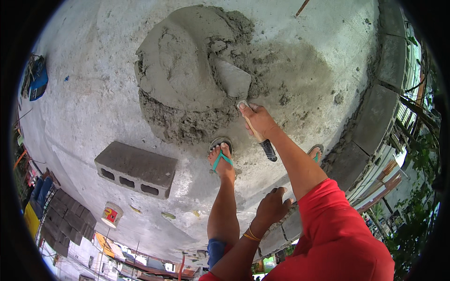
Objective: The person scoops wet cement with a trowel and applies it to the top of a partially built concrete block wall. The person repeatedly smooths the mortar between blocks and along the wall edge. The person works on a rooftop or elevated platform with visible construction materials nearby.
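Observation:
My right hand (258, 121) is closed around the wooden handle of a trowel (233, 78). The trowel's grey blade rests against the right side of a large mound of wet mortar (180, 61), and some mortar partly covers its tip. Black wrapping shows at the butt of the handle. My left hand (273, 206), with thin bands at its wrist, hangs low by my legs. It holds nothing that I can see, and its fingers are loosely apart.
A hollow concrete block (136, 164) lies left of my sandalled foot (221, 159). Behind it stands a small bucket (112, 214). A low block wall (375, 117) runs along the right edge. Stacked blocks (68, 218) are at the lower left.

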Tool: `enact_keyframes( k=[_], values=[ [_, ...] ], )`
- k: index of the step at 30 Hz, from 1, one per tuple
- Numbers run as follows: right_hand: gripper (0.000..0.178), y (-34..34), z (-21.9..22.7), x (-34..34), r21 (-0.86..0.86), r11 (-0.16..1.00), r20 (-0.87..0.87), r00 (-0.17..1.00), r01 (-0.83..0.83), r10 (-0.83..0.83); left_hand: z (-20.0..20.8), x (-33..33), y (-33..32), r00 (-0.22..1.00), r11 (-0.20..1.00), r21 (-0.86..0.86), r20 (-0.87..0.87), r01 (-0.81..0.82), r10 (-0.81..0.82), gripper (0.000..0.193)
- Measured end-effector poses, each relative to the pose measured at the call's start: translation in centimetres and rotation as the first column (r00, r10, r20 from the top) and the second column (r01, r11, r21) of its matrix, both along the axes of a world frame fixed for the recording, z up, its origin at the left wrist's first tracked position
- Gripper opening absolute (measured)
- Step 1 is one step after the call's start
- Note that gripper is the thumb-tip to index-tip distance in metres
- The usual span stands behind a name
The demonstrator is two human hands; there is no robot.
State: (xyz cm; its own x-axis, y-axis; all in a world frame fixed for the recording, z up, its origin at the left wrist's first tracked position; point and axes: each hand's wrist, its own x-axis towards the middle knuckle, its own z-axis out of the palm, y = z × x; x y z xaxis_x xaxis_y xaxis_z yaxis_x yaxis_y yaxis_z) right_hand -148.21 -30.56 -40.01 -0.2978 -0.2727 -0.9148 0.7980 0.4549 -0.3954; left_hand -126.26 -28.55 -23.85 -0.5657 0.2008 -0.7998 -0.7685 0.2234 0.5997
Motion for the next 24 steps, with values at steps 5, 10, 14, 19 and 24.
enact_keyframes(
  k=[5,10,14,19,24],
  values=[
    [0.048,10.0,2.3,5.8,0.106,0.965,-0.026,0.971,0.239,-0.237,1.0,-1.3,-1.4,0.978,0.977,0.046,-0.012,0.209,-0.208,0.046],
    [0.055,8.0,-0.5,4.5,0.283,0.898,-0.019,0.938,0.336,-0.345,1.3,0.2,-1.1,0.973,0.971,0.078,-0.07,0.224,-0.219,0.047],
    [0.065,1.6,-6.7,1.2,0.1,0.965,0.047,0.968,0.242,-0.248,0.4,1.5,-0.6,0.973,0.972,0.041,-0.026,0.232,-0.231,0.044],
    [0.068,2.0,-6.6,4.2,0.414,0.91,-0.65,0.705,0.015,0.284,0.5,0.3,-0.7,0.979,0.978,0.051,0.018,0.2,-0.202,0.043],
    [0.059,3.1,-2.2,6.3,0.513,0.858,-0.779,0.44,0.036,0.447,0.5,-0.6,-1.0,0.966,0.966,0.029,0.0,0.258,-0.258,0.043]
  ],
)
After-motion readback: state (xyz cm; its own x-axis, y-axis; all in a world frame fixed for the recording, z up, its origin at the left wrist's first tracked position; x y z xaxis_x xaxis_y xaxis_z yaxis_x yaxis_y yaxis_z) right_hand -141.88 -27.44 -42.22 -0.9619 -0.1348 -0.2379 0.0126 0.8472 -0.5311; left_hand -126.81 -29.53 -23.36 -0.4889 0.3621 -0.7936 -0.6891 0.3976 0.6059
